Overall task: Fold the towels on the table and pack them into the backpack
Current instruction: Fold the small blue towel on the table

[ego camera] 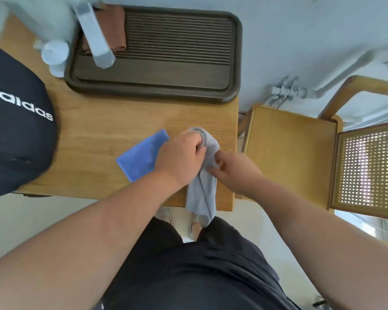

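Wooden table (94, 139) carries a flat blue towel (141, 156) – just beside it, a limp, bunched grey towel (203, 189) droops over the table's near edge, gripped by the left hand (179, 157) and pinched by the right hand (233, 170).

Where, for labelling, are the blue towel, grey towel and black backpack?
Flat blue cloth towel (140, 159): head view, its bare middle.
Crumpled grey cloth towel (202, 193): head view, its hanging lower part.
Black fabric backpack (16, 139): head view, below the lettering.
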Demonstrator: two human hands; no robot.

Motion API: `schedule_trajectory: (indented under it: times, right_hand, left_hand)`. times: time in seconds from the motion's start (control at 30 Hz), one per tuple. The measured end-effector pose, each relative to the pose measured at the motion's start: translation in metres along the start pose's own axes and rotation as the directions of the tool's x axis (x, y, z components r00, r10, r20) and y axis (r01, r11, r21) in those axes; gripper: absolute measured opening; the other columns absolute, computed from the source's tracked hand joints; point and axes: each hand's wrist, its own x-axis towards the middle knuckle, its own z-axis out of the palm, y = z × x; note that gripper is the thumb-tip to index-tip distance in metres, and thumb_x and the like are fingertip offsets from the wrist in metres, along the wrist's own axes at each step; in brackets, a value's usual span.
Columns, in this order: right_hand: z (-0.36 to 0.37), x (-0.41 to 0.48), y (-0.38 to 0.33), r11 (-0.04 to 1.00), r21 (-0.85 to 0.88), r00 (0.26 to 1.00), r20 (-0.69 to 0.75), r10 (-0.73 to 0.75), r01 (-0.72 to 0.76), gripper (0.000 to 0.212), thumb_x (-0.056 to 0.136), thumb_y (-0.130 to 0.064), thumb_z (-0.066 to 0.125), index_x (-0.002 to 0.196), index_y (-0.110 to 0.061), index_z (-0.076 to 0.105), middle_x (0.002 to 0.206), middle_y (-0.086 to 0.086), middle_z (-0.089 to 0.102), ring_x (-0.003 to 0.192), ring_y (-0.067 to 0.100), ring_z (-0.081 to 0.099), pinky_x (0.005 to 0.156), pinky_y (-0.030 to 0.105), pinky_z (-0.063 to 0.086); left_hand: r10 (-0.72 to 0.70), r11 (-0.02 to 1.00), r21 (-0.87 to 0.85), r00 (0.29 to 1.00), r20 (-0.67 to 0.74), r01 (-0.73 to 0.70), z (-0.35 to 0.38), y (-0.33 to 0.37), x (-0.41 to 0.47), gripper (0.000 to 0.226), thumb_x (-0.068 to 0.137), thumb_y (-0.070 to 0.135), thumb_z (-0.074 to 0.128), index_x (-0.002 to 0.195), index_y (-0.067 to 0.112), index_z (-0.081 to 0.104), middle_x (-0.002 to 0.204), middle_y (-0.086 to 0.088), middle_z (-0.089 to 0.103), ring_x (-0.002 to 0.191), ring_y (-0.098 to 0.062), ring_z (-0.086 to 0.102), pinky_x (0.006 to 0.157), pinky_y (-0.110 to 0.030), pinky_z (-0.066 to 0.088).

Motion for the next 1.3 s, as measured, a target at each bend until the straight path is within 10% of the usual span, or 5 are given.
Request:
schedule_trajectory:
  times: [0.33,0.53,0.7,1.07,1.3]
  right_hand:
    - [-0.097,0.078,-0.049,0.996,0.085,0.889,-0.456,0.032,0.008,0.014,0.103,-0.021,0.042,0.092,-0.014,0.047,0.083,0.004,0.052,0.069,0.019,0.049,0.062,0.034,0.036]
    - [-0.084,0.109,-0.048,0.974,0.012,0.886,-0.413,0.212,-0.228,0.066,0.095,-0.018,0.054,0.153,-0.017,0.023,0.133,0.014,0.039,0.114,0.032,0.049,0.087,0.039,0.045]
    - [-0.029,0.095,-0.069,0.965,-0.256,0.94,-0.315,-0.129,0.047,0.057,0.095,-0.03,0.054,0.149,-0.022,0.039,0.13,0.006,0.045,0.117,0.027,0.048,0.097,0.04,0.046]
    - [0.028,0.129,-0.095,0.842,-0.462,0.95,0.257,-0.176,0.281,0.095,0.084,-0.03,0.073,0.158,-0.028,0.014,0.158,-0.003,0.029,0.143,0.026,0.029,0.114,0.042,0.03]
    - [0.019,0.154,-0.102,0.942,-0.308,0.991,0.046,-0.124,0.132,0.027,0.086,-0.023,0.067,0.11,-0.025,0.054,0.109,-0.001,0.047,0.101,0.024,0.052,0.077,0.037,0.048]
  left_hand:
    - [-0.103,0.991,0.054,0.967,-0.235,0.119,-0.074,-0.028,0.03,0.018,0.087,0.027,0.07,0.099,0.019,0.06,0.102,0.0,0.058,0.092,-0.019,0.055,0.078,-0.032,0.044]
    - [-0.499,0.853,0.189,0.867,0.016,0.487,-0.052,-0.089,-0.016,0.065,0.082,0.046,0.074,0.138,0.025,0.049,0.134,-0.004,0.047,0.121,-0.029,0.051,0.101,-0.045,0.047]
    - [-0.575,0.778,0.327,0.817,0.026,0.537,-0.035,-0.123,-0.038,0.087,0.074,0.054,0.077,0.146,0.025,0.038,0.14,-0.004,0.044,0.125,-0.031,0.045,0.101,-0.043,0.044]
    - [-0.433,0.876,0.315,0.883,0.18,0.365,-0.043,-0.154,-0.007,0.044,0.066,0.047,0.084,0.09,0.022,0.056,0.095,0.001,0.065,0.091,-0.026,0.063,0.071,-0.035,0.047]
    - [-0.277,0.939,0.23,0.959,0.057,0.257,-0.068,-0.163,0.029,0.02,0.084,0.024,0.063,0.074,0.023,0.047,0.075,0.003,0.056,0.074,-0.025,0.056,0.064,-0.038,0.045]
